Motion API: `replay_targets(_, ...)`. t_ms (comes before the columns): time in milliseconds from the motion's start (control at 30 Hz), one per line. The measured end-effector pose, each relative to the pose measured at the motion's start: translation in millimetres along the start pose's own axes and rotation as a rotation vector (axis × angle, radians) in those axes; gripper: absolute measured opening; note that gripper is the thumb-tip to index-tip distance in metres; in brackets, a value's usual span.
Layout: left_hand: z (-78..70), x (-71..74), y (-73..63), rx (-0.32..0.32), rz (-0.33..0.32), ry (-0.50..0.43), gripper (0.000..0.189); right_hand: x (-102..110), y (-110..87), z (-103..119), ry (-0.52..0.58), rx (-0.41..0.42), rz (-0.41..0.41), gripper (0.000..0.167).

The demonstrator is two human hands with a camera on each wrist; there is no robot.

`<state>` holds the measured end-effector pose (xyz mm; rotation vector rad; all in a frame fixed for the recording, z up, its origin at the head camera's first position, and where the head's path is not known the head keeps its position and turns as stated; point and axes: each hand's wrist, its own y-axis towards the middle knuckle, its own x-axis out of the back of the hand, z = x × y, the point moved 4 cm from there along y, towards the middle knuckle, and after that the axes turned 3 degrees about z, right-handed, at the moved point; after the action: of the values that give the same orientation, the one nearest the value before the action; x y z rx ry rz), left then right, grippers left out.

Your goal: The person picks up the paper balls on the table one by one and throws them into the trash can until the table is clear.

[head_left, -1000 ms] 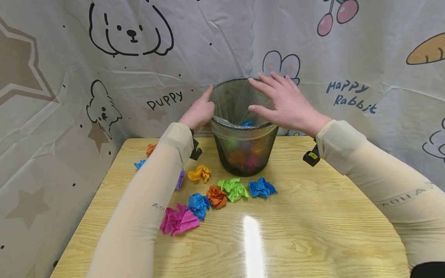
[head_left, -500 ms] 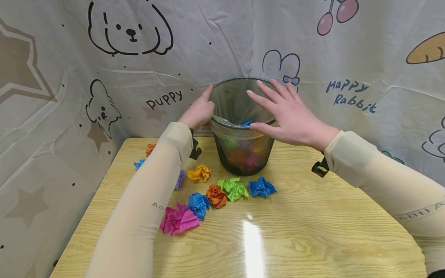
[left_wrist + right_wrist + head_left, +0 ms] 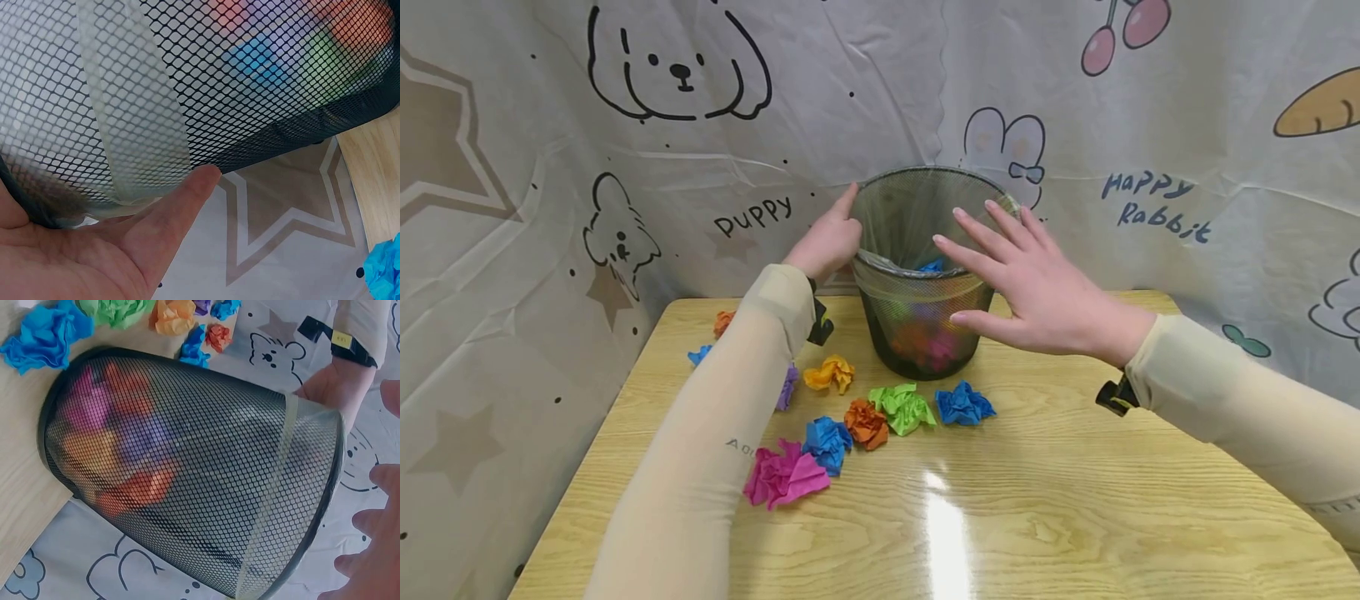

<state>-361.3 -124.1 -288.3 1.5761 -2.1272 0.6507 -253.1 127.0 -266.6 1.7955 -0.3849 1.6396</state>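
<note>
A black wire-mesh wastebasket (image 3: 925, 325) with a clear plastic liner folded over its rim stands at the back of the table. Crumpled paper balls in several colours show through its mesh. My left hand (image 3: 829, 237) rests against the basket's left side at the rim, index finger straight; in the left wrist view its thumb (image 3: 194, 187) lies straight along the outer mesh. My right hand (image 3: 1037, 279), fingers spread and holding nothing, overlaps the basket's right side in the head view. Nearest in front of the basket lie a dark blue paper ball (image 3: 965, 404) and a green paper ball (image 3: 904, 408).
More crumpled paper lies on the wooden table (image 3: 1075, 500): orange-brown (image 3: 867, 424), blue (image 3: 828, 444), pink (image 3: 784, 475), yellow (image 3: 830, 374) and purple (image 3: 787, 387) balls. Two others, orange (image 3: 723, 322) and blue (image 3: 699, 354), sit at the far left. A printed curtain (image 3: 880, 100) hangs behind.
My right hand has moved down and toward me from the basket's right rim, its fingers still spread. The left hand stays at the basket, and the paper balls have not moved.
</note>
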Motion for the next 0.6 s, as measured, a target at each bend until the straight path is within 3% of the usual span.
replay_targets(600, -2.1, 0.6, -1.5, -0.003, -0.001, 0.006, 0.064, -8.8, -36.1, 21.3, 0.025, 0.085, 0.006, 0.081)
